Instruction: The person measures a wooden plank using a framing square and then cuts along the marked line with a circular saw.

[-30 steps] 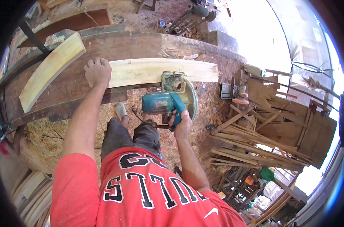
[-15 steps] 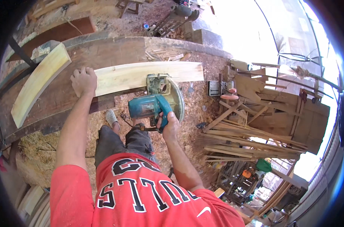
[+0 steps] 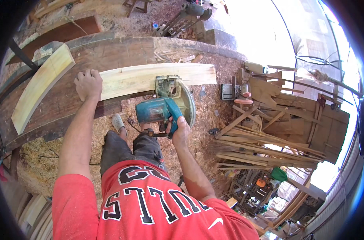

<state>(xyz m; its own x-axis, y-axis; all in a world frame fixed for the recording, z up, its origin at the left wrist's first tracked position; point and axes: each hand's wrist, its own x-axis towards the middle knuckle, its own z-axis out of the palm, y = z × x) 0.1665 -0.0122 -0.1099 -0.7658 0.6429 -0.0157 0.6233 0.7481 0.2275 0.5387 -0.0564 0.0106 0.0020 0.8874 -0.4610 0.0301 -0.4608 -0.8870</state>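
On the brown workbench (image 3: pixel 122 48) lies a long pale plank (image 3: pixel 130 78). My left hand (image 3: pixel 88 85) grips its left end, fingers curled over the wood. A teal circular saw (image 3: pixel 152 110) with a scuffed metal base and rounded guard rests at the plank's near edge, toward its right half. My right hand (image 3: pixel 178 129) is closed around the saw's handle, its thumb on top. A separate curved pale board (image 3: pixel 42 89) lies diagonally left of my left hand. The saw's blade is hidden.
Wood offcuts (image 3: pixel 178 58) lie behind the plank. Stacked strips and panels (image 3: pixel 270 148) fill the right side, near a small tool with an orange disc (image 3: pixel 243 101). A dark metal machine (image 3: pixel 190 18) stands beyond the bench. Shavings cover the floor (image 3: pixel 46 168); a cable runs over them.
The whole scene sits further left in the picture than a second ago. My hands, the saw and the plank show little change relative to one another.
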